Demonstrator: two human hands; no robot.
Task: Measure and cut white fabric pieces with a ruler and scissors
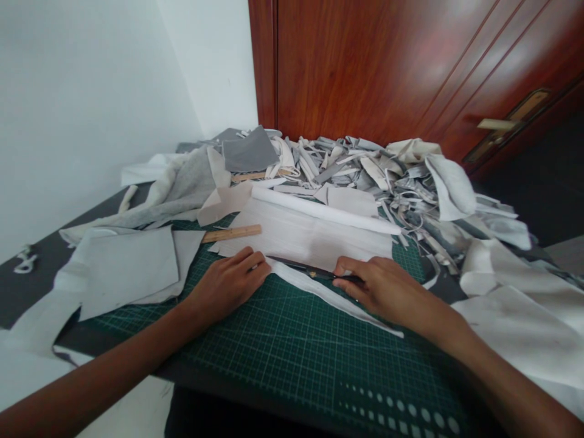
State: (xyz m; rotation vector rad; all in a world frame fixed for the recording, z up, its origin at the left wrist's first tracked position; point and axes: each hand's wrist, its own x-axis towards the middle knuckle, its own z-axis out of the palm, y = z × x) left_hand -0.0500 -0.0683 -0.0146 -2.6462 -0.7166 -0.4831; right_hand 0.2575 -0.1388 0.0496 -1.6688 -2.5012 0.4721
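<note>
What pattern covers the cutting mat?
The cutting mat shows pale grid lines on green; head view.

There is one left hand (230, 280) and one right hand (387, 286) — two in all — with one pair of scissors (319, 274), one sheet (310, 237) and one narrow strip (337, 299) beside it, one white roll (326, 211), one green cutting mat (283, 340), two flat wooden pieces (232, 233), one door (365, 73); the heaped scraps (337, 164) defy counting.
</note>
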